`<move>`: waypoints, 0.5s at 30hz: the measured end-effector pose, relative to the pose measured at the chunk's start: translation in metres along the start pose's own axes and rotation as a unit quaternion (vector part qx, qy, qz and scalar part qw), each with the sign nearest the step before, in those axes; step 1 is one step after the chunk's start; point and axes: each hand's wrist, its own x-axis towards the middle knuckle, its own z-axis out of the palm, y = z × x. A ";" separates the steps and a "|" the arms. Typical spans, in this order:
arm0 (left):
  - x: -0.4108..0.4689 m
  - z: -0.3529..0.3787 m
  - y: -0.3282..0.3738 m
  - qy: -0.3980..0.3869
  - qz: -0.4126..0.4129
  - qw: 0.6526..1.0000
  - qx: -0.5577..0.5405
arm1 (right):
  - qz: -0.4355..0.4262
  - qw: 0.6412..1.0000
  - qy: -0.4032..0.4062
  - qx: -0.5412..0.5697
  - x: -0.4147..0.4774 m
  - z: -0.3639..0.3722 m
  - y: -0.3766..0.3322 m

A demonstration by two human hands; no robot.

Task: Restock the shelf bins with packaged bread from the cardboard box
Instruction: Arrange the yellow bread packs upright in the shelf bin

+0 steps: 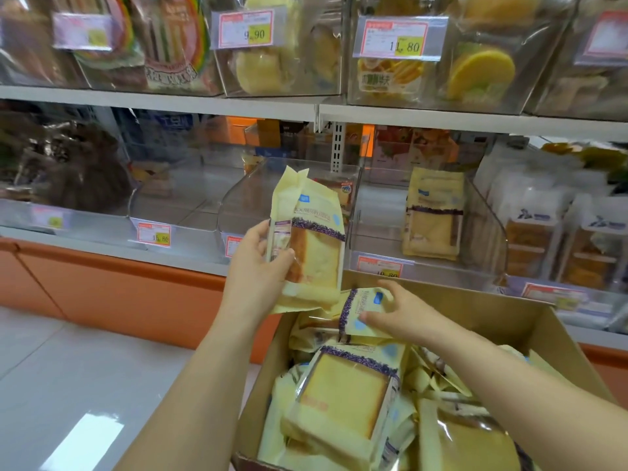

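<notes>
Lots of yellow bread packs (346, 396) lie in a heap right under the camera, inside the cardboard box (475, 314). The box looks nearly full.

The left hand (258, 263) grips one pack (312, 239). Its thumb lies across the front. The other fingers are tucked behind the pack, so I cannot see them. This pack stands up tall. It is lifted above the far left corner of the box and held in front of a clear bin (244, 198) on the low shelf. It is not in any bin yet.

The right hand (397, 311) is down at the back of the box. Its fingers (368, 317) curl over the edge of a second pack (356, 300) and hold it. That pack is tipped up a little but rests on the heap with the others.

Past the hands, the clear bin has only a pack or two at its back, as far as I can tell. The next bin to the right (489, 232) holds a few of the same yellow packs (435, 215), standing near the back. Its front part has room for more. A bin to the left (170, 205) looks almost bare.

I think the job is near its start. Only a few packs are on the shelf, and a big pile waits in the box. Both held packs need to go into a bin, and then many more trips are left.
</notes>
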 end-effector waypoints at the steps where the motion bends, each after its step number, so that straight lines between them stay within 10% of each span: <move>1: 0.000 0.000 0.000 -0.002 0.002 1.000 0.006 | -0.009 1.000 0.012 -0.003 0.001 0.003 -0.001; 15: -0.001 -0.021 0.008 0.030 0.040 0.999 0.017 | -0.324 0.919 0.177 -0.139 -0.066 -0.099 -0.042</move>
